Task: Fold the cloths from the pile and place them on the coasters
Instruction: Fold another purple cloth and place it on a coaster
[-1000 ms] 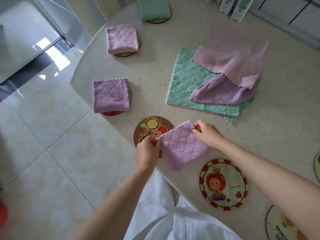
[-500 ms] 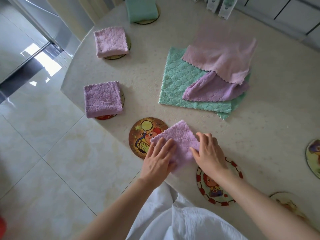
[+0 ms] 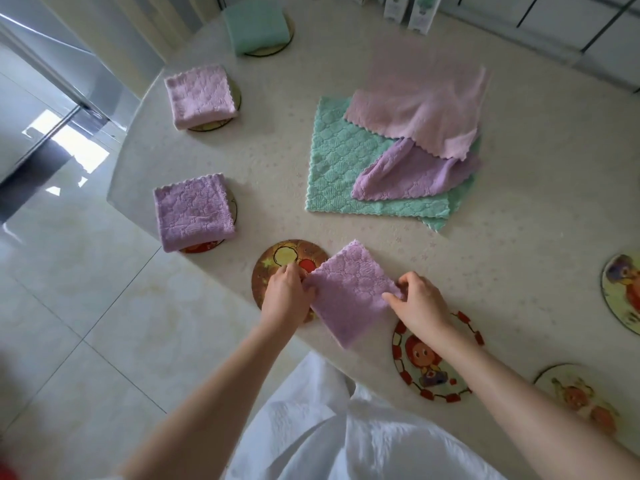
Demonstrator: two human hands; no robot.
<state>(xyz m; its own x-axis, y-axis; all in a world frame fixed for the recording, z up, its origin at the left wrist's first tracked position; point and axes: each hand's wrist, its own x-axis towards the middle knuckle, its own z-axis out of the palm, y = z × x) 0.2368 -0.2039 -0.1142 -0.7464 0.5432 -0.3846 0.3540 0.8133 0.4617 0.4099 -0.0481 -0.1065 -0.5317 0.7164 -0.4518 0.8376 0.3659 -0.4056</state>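
We find both hands on one folded lilac cloth (image 3: pixel 349 292) at the near edge of the table (image 3: pixel 519 216): the left hand (image 3: pixel 285 296) pinches its left corner over the balloon coaster (image 3: pixel 277 261), and the right hand (image 3: pixel 420 301) pinches its right corner with thumb and fingers closed on the fabric. The cloth lies as a small square turned like a diamond, between the balloon coaster and the red-rimmed coaster (image 3: pixel 433 368), with its left corner just over the former and its near corner reaching the table edge. We judge it light, soft and limp, with a quilted nap that should not slip in the fingers; its layers could spring open or slide apart if lifted by a single corner, so opposite corners or the doubled edge are the sound places to hold, all layers taken together. Three folded cloths already sit on coasters: a lilac one (image 3: pixel 194 213), a pink one (image 3: pixel 201 97) and a green one (image 3: pixel 258 26). The pile (image 3: pixel 398 157) of unfolded cloths lies well apart toward the table's middle. We judge the step in hand to be setting this cloth on the balloon coaster, with more coasters at the right unfilled
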